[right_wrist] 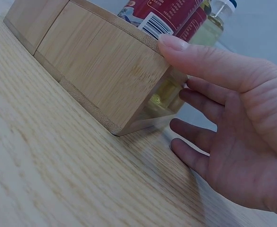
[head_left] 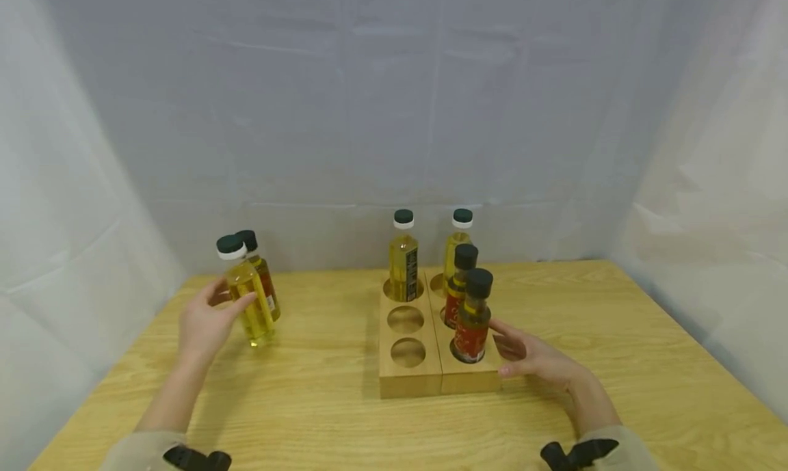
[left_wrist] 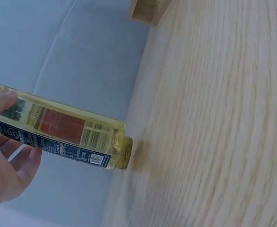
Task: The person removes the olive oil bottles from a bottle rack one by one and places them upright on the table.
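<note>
In the head view my left hand [head_left: 206, 317] grips a clear bottle of yellow oil [head_left: 249, 300] with a dark green and white cap. The bottle leans a little. Close behind it stands a black-capped, red-labelled bottle [head_left: 269, 290], partly hidden. My right hand [head_left: 542, 361] is at the right side of a wooden bottle rack [head_left: 411, 382]. Its thumb touches the rack's near corner in the right wrist view, and its loosely bent fingers lie along the side. Nearest to it, a red-labelled bottle [head_left: 473, 331] with a black cap sits in a front hole.
Another red-labelled bottle [head_left: 454, 297] and two green-capped oil bottles, left [head_left: 403, 262] and right [head_left: 455, 245], stand in the rack. The left column shows two bare holes. A pale sheet [head_left: 320, 136] hangs behind the wooden table [head_left: 308, 416].
</note>
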{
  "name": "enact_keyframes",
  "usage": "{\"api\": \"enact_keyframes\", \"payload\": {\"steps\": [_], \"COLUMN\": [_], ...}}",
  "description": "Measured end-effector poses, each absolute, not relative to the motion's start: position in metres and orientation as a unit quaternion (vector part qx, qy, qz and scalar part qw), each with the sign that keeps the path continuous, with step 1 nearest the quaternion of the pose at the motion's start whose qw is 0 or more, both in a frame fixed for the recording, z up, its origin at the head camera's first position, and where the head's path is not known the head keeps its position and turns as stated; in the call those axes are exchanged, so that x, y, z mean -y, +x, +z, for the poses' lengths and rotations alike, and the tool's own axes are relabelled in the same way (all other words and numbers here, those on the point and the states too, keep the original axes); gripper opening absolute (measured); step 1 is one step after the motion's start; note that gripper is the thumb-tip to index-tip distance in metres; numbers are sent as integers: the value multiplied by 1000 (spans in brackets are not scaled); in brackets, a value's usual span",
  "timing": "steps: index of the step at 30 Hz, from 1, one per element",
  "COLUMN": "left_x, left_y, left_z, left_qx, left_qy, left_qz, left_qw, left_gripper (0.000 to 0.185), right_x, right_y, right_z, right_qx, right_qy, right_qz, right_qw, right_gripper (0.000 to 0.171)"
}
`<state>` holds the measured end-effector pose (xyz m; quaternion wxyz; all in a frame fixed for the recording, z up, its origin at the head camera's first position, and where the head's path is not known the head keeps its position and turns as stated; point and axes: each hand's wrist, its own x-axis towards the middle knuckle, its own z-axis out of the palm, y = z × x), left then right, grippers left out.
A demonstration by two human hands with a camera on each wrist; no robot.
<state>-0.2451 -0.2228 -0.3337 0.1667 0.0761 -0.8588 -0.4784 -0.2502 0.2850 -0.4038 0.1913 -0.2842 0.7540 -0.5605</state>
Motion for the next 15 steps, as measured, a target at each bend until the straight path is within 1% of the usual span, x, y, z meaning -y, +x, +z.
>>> {"api": "enact_keyframes", "payload": {"steps": [15], "left_x": [234], "left_y": [-252], "left_z": [-343], "left_qx": [858], "left_qy": [86], "left_qz": [-479], "left_qw": [165], "left_gripper": [76], "right_x": [-286], "right_y": [-248], "right_z": [-404], "right_qx": [-752], "right_qy": [-278], "right_qz": [-566], "right_qw": [194], "right_gripper": [87]}}
